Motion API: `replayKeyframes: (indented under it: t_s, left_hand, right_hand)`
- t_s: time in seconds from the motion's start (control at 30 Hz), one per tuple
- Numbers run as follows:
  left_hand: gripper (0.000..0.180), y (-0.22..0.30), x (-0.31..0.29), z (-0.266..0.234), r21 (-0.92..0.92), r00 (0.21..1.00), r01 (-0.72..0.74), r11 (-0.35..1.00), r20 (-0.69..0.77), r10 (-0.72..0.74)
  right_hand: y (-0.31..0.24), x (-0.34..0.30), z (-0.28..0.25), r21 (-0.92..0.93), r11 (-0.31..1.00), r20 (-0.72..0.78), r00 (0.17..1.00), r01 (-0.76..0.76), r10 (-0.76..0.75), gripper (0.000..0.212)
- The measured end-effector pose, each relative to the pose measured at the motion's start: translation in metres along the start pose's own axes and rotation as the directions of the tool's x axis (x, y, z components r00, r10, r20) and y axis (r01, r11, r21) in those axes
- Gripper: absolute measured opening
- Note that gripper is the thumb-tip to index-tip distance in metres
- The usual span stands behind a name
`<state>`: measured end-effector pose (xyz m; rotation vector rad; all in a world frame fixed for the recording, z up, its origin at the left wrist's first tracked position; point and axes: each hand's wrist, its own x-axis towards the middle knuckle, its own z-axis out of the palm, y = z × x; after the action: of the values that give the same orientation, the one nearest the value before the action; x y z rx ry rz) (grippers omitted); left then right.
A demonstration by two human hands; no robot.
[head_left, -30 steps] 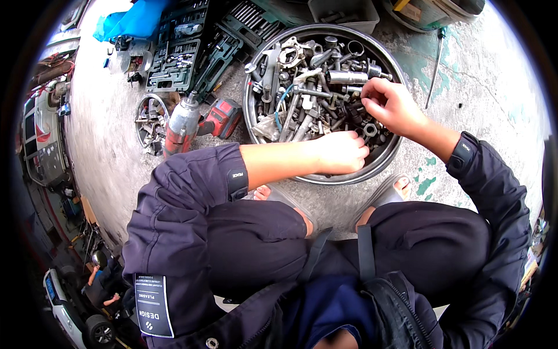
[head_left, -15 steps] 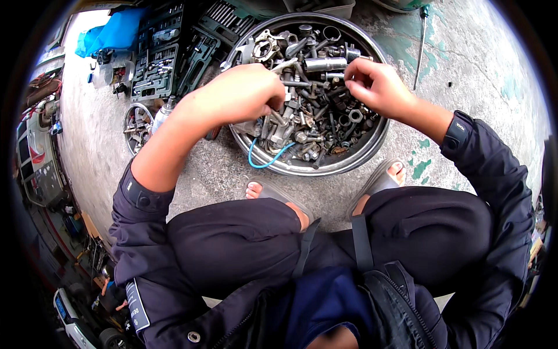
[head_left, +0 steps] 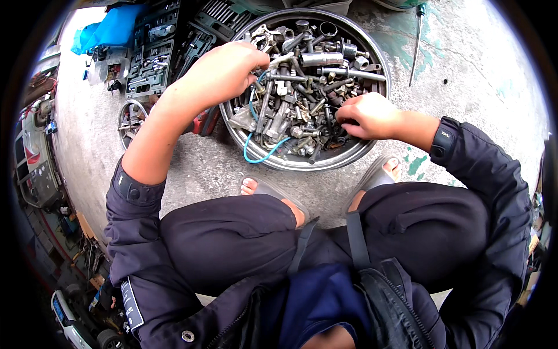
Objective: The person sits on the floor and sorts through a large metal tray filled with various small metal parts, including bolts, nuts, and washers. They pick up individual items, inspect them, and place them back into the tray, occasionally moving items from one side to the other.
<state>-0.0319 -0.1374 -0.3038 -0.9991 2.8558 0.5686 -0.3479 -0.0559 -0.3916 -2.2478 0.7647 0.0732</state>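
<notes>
A round metal basin [head_left: 383, 58] in front of my feet is heaped with loose bolts [head_left: 317, 107], nuts and other metal parts. My left hand [head_left: 229, 68] is over the basin's left side, fingers curled; what they hold, if anything, is hidden. Near it lie a pale metal piece [head_left: 282, 60] and a blue cord [head_left: 268, 157] that loops over the near rim. At the right side my right hand [head_left: 366, 116] reaches down into the heap, its fingers bent together among small fasteners, their tips partly hidden. Beyond it lie a long metal rod [head_left: 351, 73] and a thick metal cylinder [head_left: 321, 59].
Open tool cases [head_left: 150, 67] with sockets lie at the far left, beside a blue plastic bag [head_left: 113, 28]. A small round container [head_left: 132, 119] of metal parts sits near my left forearm. A screwdriver [head_left: 417, 43] lies on the concrete at the far right.
My right hand has moved nearer and down into the heap, uncovering the long rod. My left hand has shifted left and away from me, toward the basin's left rim.
</notes>
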Motion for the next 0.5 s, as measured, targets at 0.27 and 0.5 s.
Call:
replayKeyframes:
  t_s: [0.27,0.5]
  left_hand:
    - [0.016,0.039,0.012,0.026,-0.098,0.999,-0.051,0.994,-0.016,0.049]
    - [0.013,0.044,0.008,0.061,-0.141,0.987,-0.150,0.979,0.037,0.156]
  right_hand:
    - [0.004,0.006,0.022,-0.266,0.925,0.030,0.961,0.272,-0.274,0.013]
    - [-0.004,0.016,0.029,-0.376,0.862,0.010,0.932,0.340,-0.363,0.013]
